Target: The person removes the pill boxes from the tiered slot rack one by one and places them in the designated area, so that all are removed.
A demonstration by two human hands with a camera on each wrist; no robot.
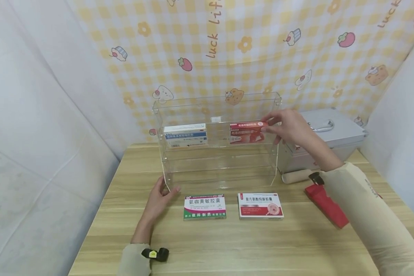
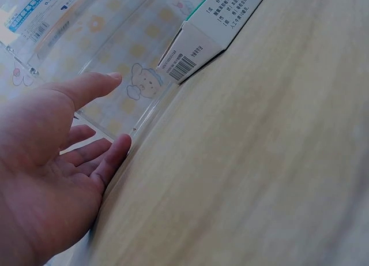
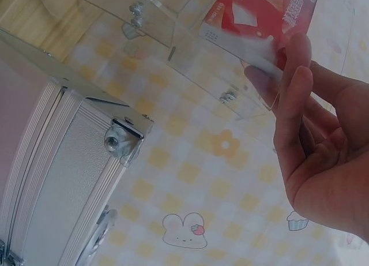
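Observation:
A clear acrylic rack [image 1: 220, 172] with shelves stands on the wooden table. On its upper shelf, at the right, sits a red medicine box [image 1: 246, 136]. My right hand [image 1: 288, 126] pinches that box at its right end, thumb in front; the right wrist view shows the fingers at the end of the red medicine box [image 3: 259, 23]. A blue-and-white medicine box [image 1: 186, 137] occupies the shelf's left part. Down at the rack's lower left corner is my left hand [image 1: 158, 201], its thumb extended and its fingers beside the rack's side panel; firm contact cannot be told.
In front of the rack lie a green-and-white medicine box [image 1: 204, 207] and a red-and-white medicine box [image 1: 260, 206]. Right of the rack stand a silver metal case [image 1: 331, 134], a pale cylinder [image 1: 296, 176] and a red folded item [image 1: 326, 205]. A checked curtain [image 1: 245, 69] hangs behind.

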